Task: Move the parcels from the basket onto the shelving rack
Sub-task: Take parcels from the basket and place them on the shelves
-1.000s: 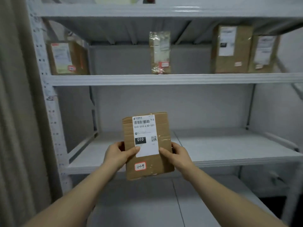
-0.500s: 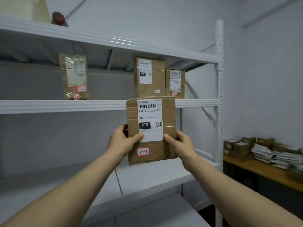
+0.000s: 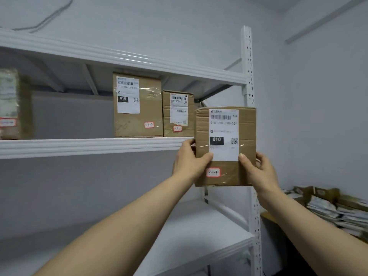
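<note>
Brown cardboard parcel (image 3: 247, 136) with white label (image 3: 224, 134), black 010 patch; white shelving rack (image 3: 119, 146), grey wall (image 3: 318, 116)

Both arms in my feed are bare and raised, with the forearms running up from the lower corners and converging right of centre. The left hand (image 3: 189, 162) grips the left edge of the parcel (image 3: 247, 126); its thumb lies across the front face and its fingers are hidden behind. The right hand (image 3: 258, 172) grips the right edge, thumb on the front, fingertips curled round the side. The right wrist sits slightly lower than the left.
</note>
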The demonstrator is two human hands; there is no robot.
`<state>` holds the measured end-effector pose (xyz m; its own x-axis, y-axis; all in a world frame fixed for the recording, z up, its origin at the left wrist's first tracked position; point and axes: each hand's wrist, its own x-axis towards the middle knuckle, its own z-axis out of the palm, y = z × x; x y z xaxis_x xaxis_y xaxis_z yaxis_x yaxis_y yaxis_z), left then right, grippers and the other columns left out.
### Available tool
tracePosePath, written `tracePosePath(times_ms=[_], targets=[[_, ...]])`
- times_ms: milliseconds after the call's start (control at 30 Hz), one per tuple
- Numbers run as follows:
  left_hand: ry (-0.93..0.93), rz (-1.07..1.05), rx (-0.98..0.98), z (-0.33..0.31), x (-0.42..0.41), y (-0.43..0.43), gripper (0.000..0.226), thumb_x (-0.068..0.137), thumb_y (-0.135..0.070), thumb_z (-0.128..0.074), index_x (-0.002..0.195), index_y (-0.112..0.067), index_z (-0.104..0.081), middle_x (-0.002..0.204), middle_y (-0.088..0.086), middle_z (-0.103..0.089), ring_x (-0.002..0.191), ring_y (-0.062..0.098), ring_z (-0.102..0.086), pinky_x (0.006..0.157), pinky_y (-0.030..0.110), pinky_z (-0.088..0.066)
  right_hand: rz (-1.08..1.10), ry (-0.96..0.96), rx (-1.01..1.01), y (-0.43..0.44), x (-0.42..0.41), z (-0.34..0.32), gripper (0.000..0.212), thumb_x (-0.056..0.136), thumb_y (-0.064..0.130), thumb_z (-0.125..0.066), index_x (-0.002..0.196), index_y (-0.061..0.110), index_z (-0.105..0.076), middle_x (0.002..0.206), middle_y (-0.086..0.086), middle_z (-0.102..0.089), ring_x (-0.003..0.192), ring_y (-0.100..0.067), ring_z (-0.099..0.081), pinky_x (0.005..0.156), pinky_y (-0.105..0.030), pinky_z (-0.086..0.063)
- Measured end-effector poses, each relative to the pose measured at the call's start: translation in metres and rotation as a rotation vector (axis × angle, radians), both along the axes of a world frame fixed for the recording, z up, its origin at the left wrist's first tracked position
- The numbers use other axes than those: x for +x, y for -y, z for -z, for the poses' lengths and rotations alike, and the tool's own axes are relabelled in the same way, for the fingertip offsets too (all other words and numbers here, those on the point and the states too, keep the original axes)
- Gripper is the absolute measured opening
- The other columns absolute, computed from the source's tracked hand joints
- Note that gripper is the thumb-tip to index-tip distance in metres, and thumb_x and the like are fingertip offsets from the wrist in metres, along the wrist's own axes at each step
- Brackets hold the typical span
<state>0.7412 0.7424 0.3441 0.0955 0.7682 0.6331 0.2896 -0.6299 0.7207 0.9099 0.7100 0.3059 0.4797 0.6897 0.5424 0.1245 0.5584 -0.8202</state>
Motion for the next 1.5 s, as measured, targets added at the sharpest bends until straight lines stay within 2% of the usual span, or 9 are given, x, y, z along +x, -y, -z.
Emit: tracePosePath(times_ms=[167, 267, 400, 533, 700, 867, 1000, 1200, 1500], targets=[[-0.110, -0.021, 0.137, -0.030, 0.051, -0.038, 0.066, 0.084, -0.021, -0.067, 0.143, -0.025, -0.036, 0.116, -0.004, -0.031, 0.105, 0.015, -0.047, 0.095, 0.028, -0.041, 0.064, -0.022, 0.075, -0.045, 0.045, -0.030, 0.038, 0.096, 0.028, -0.055, 0.132, 0.017, -0.048, 0.117, 0.003, -0.054, 0.103, -0.014, -0.053, 0.083, -0.029, -0.044], [-0.119, -0.042, 0.232, -0.045, 0.070, -0.066, 0.059, 0.089, -0.021, -0.063, 0.142, -0.029, -0.038, 0.114, -0.004, -0.037, 0.103, 0.013, -0.049, 0.087, 0.027, -0.042, 0.071, -0.018, 0.126, -0.074, 0.062, -0.045, 0.032, 0.097, 0.023, -0.053, 0.129, 0.022, -0.053, 0.115, 0.003, -0.057, 0.105, -0.015, -0.055, 0.086, -0.029, -0.045], [-0.083, -0.097, 0.328, -0.065, 0.087, -0.105, 0.050, 0.090, -0.015, -0.062, 0.137, -0.022, -0.046, 0.128, 0.001, -0.048, 0.115, 0.017, -0.052, 0.095, 0.031, -0.045, 0.069, -0.001, 0.158, -0.113, 0.076, -0.069, 0.032, 0.097, 0.016, -0.052, 0.130, 0.021, -0.053, 0.116, 0.002, -0.059, 0.104, -0.014, -0.056, 0.077, -0.020, -0.046], [-0.017, -0.083, 0.349, -0.081, 0.108, -0.141, 0.063, 0.090, -0.011, -0.062, 0.146, -0.026, -0.036, 0.135, 0.000, -0.046, 0.121, 0.016, -0.048, 0.103, 0.033, -0.043, 0.052, -0.021, 0.189, -0.154, 0.095, -0.089, 0.043, 0.097, 0.010, -0.052, 0.138, 0.017, -0.043, 0.120, 0.004, -0.056, 0.106, -0.012, -0.055, 0.090, -0.025, -0.046], [-0.031, -0.156, 0.317, -0.094, 0.136, -0.184, 0.076, 0.090, -0.012, -0.063, 0.150, -0.033, -0.023, 0.134, 0.002, -0.052, 0.121, 0.018, -0.051, 0.104, 0.042, -0.044, 0.018, 0.037, 0.194, -0.207, 0.127, -0.106, 0.042, 0.094, -0.001, -0.047, 0.130, 0.021, -0.051, 0.113, 0.006, -0.061, 0.105, -0.010, -0.058, 0.088, -0.024, -0.048], [-0.049, -0.369, 0.299, -0.096, 0.162, -0.215, 0.057, 0.089, -0.015, -0.063, 0.141, -0.029, -0.042, 0.125, -0.002, -0.061, 0.116, 0.020, -0.057, 0.101, 0.041, -0.046, -0.052, 0.225, 0.175, -0.254, 0.157, -0.116, 0.053, 0.083, -0.011, -0.041, 0.117, 0.027, -0.056, 0.106, 0.008, -0.066, 0.103, -0.012, -0.061, 0.090, -0.030, -0.052], [-0.107, -0.523, 0.212, -0.090, 0.179, -0.237, 0.038, 0.086, -0.020, -0.067, 0.122, -0.024, -0.058, 0.117, 0.000, -0.066, 0.108, 0.023, -0.061, 0.095, 0.040, -0.049, -0.082, 0.387, 0.111, -0.280, 0.178, -0.112, 0.064, 0.081, -0.007, -0.043, 0.138, 0.021, -0.043, 0.124, 0.000, -0.060, 0.115, -0.019, -0.055, 0.102, -0.040, -0.046], [-0.190, -0.624, 0.121, -0.092, 0.190, -0.245, 0.034, 0.080, -0.020, -0.069, 0.113, -0.022, -0.064, 0.110, 0.000, -0.069, 0.101, 0.024, -0.062, 0.085, 0.032, -0.049, -0.052, 0.601, 0.073, -0.299, 0.186, -0.103, 0.064, 0.081, 0.007, -0.046, 0.140, 0.026, -0.031, 0.124, -0.001, -0.056, 0.110, -0.024, -0.055, 0.096, -0.044, -0.047], [-0.203, -0.610, 0.061, -0.091, 0.190, -0.243, 0.059, 0.077, -0.018, -0.075, 0.130, -0.018, -0.051, 0.118, 0.006, -0.064, 0.110, 0.027, -0.059, 0.093, 0.038, -0.048, 0.045, 0.743, 0.010, -0.304, 0.187, -0.099, 0.075, 0.089, 0.010, -0.048, 0.152, 0.020, -0.008, 0.149, -0.007, -0.032, 0.132, -0.026, -0.037, 0.103, -0.038, -0.037]])
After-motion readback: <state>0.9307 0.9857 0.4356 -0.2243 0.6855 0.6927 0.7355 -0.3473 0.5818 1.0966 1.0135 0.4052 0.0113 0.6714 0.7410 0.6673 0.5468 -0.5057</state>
